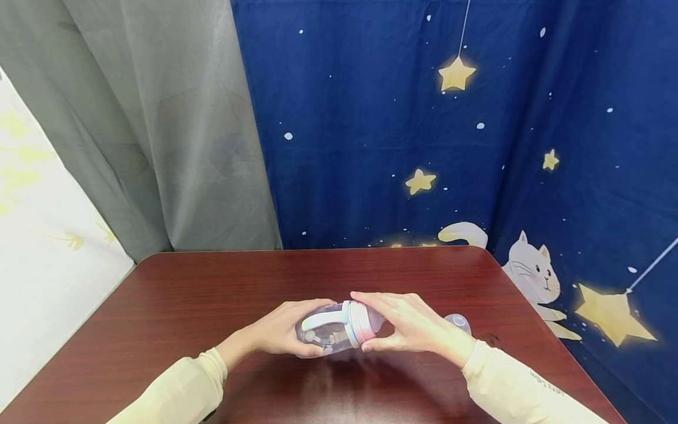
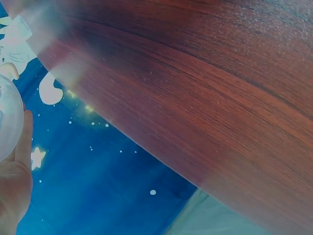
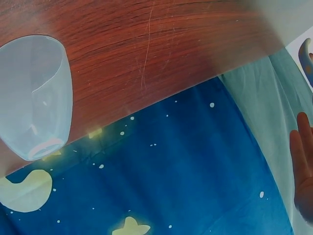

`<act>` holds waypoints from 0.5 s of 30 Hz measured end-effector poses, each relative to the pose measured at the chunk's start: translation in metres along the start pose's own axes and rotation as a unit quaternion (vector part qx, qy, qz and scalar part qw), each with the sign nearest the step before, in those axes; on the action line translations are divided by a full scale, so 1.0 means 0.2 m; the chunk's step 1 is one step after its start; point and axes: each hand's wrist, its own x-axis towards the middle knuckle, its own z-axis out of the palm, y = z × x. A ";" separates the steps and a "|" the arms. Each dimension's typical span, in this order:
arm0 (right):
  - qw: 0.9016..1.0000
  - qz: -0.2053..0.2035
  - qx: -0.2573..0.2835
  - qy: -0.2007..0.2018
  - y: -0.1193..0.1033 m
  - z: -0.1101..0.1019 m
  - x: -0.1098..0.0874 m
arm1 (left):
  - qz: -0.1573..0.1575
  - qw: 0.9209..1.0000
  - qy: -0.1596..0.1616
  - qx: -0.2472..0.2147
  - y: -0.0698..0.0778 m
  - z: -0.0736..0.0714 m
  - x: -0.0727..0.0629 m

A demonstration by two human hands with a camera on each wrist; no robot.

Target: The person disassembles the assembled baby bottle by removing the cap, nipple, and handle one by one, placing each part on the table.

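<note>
A clear baby bottle with a pale handle and a pink-and-white collar lies on its side between both hands, over the table's middle. My left hand grips the rounded bottom end, fingers on the far side and thumb on the near side. At the collar, my right hand holds on with fingers above and thumb below, partly hiding the teat. In the left wrist view, the left hand and the bottle's base show at the edge. The right wrist view catches part of the right hand.
A translucent bottle cap stands on the table behind my right wrist; it looks large in the right wrist view. The brown wooden table ends at a blue star-patterned curtain and a grey curtain.
</note>
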 end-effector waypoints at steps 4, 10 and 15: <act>1.000 0.020 -0.003 -0.005 -0.01 -0.01 0.00 | 0.000 1.000 0.001 0.001 0.00 0.00 0.00; 1.000 0.025 -0.008 -0.009 -0.01 -0.01 0.00 | -0.002 1.000 0.000 0.000 0.00 0.00 0.00; 1.000 0.014 -0.006 -0.007 -0.01 0.00 0.00 | 0.001 1.000 -0.003 0.005 0.00 0.00 0.00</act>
